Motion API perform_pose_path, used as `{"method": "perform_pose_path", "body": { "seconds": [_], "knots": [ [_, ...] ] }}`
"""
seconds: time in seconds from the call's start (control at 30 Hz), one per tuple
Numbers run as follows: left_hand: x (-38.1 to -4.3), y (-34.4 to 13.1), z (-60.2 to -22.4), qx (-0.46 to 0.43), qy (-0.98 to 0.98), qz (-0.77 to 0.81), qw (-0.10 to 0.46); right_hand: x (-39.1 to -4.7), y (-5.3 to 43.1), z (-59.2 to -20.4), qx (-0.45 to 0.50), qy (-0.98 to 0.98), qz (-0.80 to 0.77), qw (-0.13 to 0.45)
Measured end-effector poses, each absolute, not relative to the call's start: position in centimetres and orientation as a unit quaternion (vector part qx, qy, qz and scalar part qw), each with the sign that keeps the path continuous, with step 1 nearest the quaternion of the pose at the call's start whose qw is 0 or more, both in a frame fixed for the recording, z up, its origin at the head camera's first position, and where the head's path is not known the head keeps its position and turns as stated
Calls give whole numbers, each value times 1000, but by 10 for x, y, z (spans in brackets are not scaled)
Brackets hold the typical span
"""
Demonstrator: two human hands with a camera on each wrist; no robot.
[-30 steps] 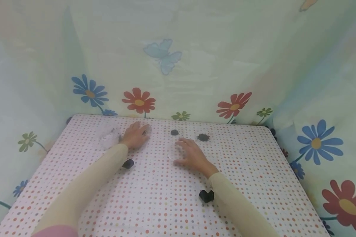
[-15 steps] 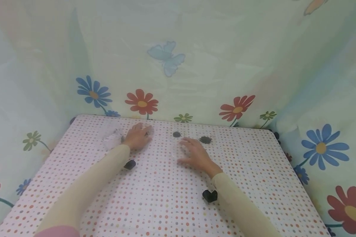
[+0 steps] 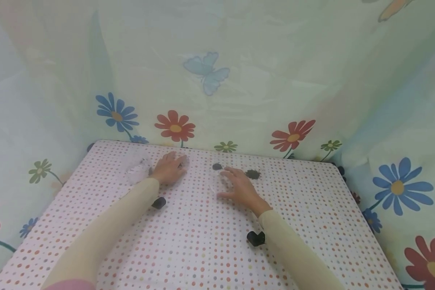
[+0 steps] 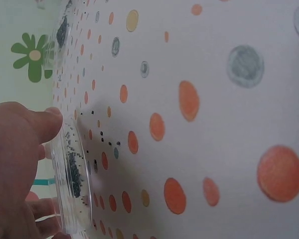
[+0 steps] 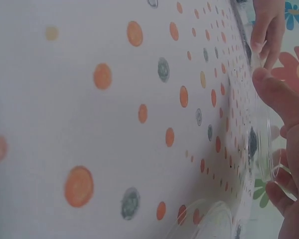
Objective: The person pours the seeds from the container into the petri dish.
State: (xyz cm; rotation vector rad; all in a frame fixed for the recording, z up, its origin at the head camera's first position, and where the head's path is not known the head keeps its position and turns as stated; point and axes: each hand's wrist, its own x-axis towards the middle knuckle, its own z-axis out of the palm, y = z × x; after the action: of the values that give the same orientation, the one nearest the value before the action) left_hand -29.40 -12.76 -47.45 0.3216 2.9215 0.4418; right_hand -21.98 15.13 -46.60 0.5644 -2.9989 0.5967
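Observation:
My left hand (image 3: 168, 170) grips a clear round shallow dish (image 4: 65, 199) by its rim, thumb on the near side and fingers around the far side. Black granules (image 4: 75, 177) lie within the dish's outline, with a few loose specks on the cloth beside it. To the right, my right hand (image 3: 242, 189) holds another clear round dish (image 5: 265, 149) between thumb and fingers. A dark patch (image 5: 252, 142) shows beyond this dish in the right wrist view. Just past the right fingertips lies a small dark pile (image 3: 217, 166), and right of it a wider dark pile (image 3: 252, 174).
A clear, crinkled-looking item (image 3: 138, 171) lies left of my left hand. Part of a clear curved rim (image 5: 209, 219) shows low in the right wrist view. Small black shapes (image 3: 256, 238) sit beside both sleeves. A flowered curtain (image 3: 210, 100) surrounds the dotted tabletop (image 3: 203, 249).
The head view turns slightly left, so the table shifts a little to the right. My right hand moves slightly nearer the small dark pile; the left hand stays at its dish.

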Motion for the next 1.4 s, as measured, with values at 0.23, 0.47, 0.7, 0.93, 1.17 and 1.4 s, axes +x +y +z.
{"method": "perform_pose_path", "body": {
  "seconds": [0.23, 0.47, 0.7, 0.93, 1.17, 1.4],
  "knots": [
    [-295, -128, -478, 120, 980, 138, 74, -222, 152, -469, 175, -965, 193, 12],
    [-294, -129, -475, 128, 981, 127, 68, -227, 152, -474, 183, -963, 199, 12],
    [-293, -129, -473, 128, 981, 125, 75, -230, 152, -478, 175, -963, 203, 13],
    [-294, -129, -475, 129, 981, 125, 71, -232, 152, -481, 170, -964, 206, 10],
    [-294, -130, -473, 138, 981, 118, 69, -234, 150, -480, 166, -964, 207, 7],
    [-294, -130, -471, 141, 980, 123, 72, -235, 150, -479, 163, -963, 213, 7]
  ]
}}
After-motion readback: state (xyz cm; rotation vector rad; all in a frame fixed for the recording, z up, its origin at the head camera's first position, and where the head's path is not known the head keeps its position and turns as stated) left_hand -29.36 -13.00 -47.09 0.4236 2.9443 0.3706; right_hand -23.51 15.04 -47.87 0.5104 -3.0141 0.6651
